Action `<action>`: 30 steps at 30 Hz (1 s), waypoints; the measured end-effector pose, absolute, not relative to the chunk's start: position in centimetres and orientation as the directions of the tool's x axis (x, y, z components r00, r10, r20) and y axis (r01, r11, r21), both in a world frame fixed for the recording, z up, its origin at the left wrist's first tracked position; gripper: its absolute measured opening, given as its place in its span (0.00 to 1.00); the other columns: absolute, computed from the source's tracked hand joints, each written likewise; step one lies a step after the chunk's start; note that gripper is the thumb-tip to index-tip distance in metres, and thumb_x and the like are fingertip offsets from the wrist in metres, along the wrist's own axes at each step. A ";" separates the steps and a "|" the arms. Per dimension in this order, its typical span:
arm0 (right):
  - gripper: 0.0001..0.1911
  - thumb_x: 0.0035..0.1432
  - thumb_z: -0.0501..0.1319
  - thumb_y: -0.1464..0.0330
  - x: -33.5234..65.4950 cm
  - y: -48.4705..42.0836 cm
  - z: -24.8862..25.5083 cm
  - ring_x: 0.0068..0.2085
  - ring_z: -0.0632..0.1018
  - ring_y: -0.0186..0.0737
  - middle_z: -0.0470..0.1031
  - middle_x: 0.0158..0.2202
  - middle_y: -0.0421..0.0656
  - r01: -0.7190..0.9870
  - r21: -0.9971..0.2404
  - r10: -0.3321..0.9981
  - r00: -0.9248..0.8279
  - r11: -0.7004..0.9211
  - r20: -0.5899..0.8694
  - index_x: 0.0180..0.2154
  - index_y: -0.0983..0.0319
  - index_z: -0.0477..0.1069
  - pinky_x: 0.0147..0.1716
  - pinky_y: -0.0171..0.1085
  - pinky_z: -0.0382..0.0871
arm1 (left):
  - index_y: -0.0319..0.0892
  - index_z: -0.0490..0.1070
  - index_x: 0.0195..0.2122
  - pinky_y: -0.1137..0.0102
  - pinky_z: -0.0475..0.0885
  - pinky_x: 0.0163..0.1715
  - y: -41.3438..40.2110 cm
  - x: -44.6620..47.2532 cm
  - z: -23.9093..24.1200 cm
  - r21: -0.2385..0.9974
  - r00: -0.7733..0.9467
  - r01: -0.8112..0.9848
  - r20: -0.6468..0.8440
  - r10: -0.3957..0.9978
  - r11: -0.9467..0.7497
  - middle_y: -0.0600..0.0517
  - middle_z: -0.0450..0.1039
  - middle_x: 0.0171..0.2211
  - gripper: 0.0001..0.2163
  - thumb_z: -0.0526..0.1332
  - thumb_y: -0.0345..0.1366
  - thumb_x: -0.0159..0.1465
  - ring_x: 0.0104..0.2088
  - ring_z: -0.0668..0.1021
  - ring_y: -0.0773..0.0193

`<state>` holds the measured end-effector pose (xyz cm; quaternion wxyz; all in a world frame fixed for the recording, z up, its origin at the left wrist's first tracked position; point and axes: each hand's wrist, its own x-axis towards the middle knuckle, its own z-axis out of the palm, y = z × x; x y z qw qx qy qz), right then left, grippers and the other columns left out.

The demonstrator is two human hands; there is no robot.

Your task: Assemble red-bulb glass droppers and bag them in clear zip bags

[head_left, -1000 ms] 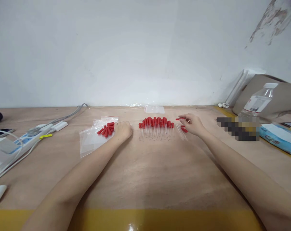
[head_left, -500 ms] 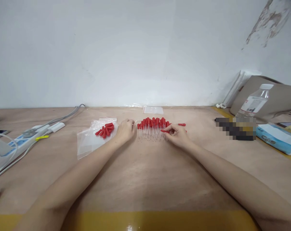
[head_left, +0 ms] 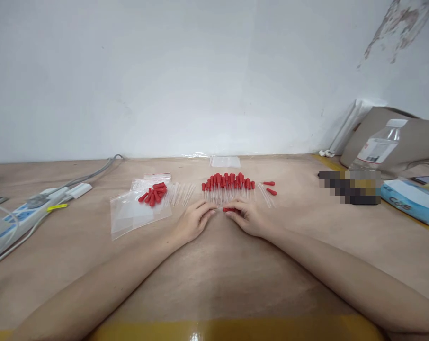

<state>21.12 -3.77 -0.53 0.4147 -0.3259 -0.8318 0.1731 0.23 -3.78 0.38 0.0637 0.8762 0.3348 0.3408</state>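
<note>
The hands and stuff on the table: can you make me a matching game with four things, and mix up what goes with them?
Things:
1. Left hand
2. Right hand
3. Pile of red bulbs at the left
4. Plastic bottle

Matches:
A. Lying on clear plastic bags
B. Has a white cap
C. Holds a clear tube
D. Holds one red bulb

Right pairs: 1-C, 2-D, 3-A, 4-B
</note>
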 end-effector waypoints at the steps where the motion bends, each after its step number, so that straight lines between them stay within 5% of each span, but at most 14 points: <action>1: 0.10 0.58 0.54 0.69 21.1 -3.8 -0.5 0.35 0.72 0.35 0.71 0.34 0.44 0.393 -0.558 0.682 -0.448 0.731 0.578 0.40 0.60 0.72 0.36 0.36 0.68 | 0.41 0.68 0.41 0.69 0.68 0.38 -3.8 0.3 0.4 0.343 0.545 0.537 0.556 0.628 -0.771 0.49 0.70 0.35 0.09 0.50 0.33 0.65 0.36 0.72 0.65; 15: 0.07 0.56 0.56 0.68 20.9 -3.9 -0.8 0.31 0.74 0.33 0.75 0.30 0.40 0.412 -0.563 0.697 -0.434 0.717 0.571 0.35 0.61 0.71 0.32 0.33 0.67 | 0.42 0.73 0.41 0.72 0.72 0.35 -3.5 0.4 0.2 0.396 0.553 0.423 0.599 0.579 -0.815 0.50 0.75 0.34 0.09 0.56 0.31 0.62 0.33 0.76 0.67; 30: 0.07 0.57 0.55 0.67 21.0 -3.8 -1.1 0.31 0.72 0.36 0.72 0.28 0.43 0.487 -0.315 0.564 -0.537 0.815 0.628 0.34 0.62 0.70 0.32 0.35 0.66 | 0.40 0.71 0.42 0.72 0.73 0.34 -3.5 0.7 -0.4 0.134 0.656 0.451 0.621 0.430 -0.882 0.48 0.73 0.34 0.11 0.51 0.30 0.64 0.34 0.76 0.66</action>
